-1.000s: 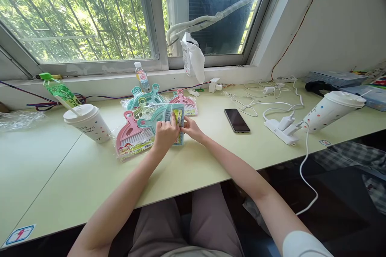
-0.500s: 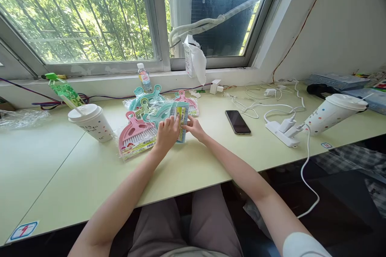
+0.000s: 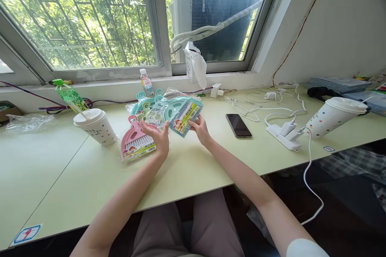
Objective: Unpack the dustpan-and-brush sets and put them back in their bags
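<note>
My right hand (image 3: pixel 200 129) pinches the lower right edge of a packaged teal dustpan and brush set (image 3: pixel 184 115), which is tilted with its yellow label facing me. My left hand (image 3: pixel 158 138) is open, fingers spread, over the right part of a packaged pink dustpan and brush set (image 3: pixel 135 140). Behind my hands, more sets in clear wrapping lie in an overlapping pile, among them a green one (image 3: pixel 146 108) and a teal one (image 3: pixel 141 104).
A white cup (image 3: pixel 96 126) with a straw stands left, near a green bottle (image 3: pixel 70 94). A small bottle (image 3: pixel 146 82) stands by the window. Rightward lie a phone (image 3: pixel 238 125), a power strip (image 3: pixel 283 136) with cables, and another cup (image 3: pixel 331 116).
My left hand has come off the teal set and opened, moving left. The teal set has turned, and its label now shows more fully in my right hand. The view has shifted slightly.
</note>
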A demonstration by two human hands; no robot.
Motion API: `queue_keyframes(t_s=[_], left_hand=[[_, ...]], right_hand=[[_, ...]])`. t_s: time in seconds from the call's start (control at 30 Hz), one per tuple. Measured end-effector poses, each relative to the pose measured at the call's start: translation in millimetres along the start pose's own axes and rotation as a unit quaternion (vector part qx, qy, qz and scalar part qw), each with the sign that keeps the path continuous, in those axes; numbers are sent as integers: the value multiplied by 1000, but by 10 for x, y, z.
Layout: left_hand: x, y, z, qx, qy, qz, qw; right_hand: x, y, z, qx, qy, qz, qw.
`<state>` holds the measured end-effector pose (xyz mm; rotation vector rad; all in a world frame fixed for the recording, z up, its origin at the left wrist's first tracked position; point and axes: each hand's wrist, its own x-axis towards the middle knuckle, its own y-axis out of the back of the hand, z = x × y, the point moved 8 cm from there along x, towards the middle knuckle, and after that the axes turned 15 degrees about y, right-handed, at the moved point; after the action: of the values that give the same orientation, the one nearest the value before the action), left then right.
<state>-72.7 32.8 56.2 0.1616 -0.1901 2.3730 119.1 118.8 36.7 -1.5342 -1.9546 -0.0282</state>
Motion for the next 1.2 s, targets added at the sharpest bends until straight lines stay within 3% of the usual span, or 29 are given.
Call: queue_keyframes(t_s=[0.07, 0.17, 0.43, 0.5, 0.63, 0.73, 0.97, 1.1, 1.2], left_hand=[[59, -140, -138, -89, 105, -88, 987], [-7, -453, -272, -179, 217, -251, 926], [-589, -804, -484, -128, 298, -462, 826], [-572, -802, -458, -139, 292, -449, 833], [-273, -678, -392, -188, 271, -346, 878], [-128, -598, -401, -186, 277, -304, 892], [-268, -653, -334, -124, 266, -377, 878], [-304, -648, -360, -114, 265, -376, 881], [-270, -620, -391, -117, 235, -341, 903]], right_hand=[[-10, -7, 15, 4, 0, 4, 1000], [-41, -59, 37, 13, -6, -1, 1000], [-64, 15, -52, 15, 9, 73, 997], [-46, 23, -59, 19, 7, 69, 997], [-45, -42, 20, 39, -23, 31, 998], [-61, -79, 96, 46, -46, 9, 998], [-51, -24, 68, 44, -30, 10, 999], [-65, -45, 70, 34, -32, 11, 999], [-35, -43, 116, 29, -62, 1, 998]])
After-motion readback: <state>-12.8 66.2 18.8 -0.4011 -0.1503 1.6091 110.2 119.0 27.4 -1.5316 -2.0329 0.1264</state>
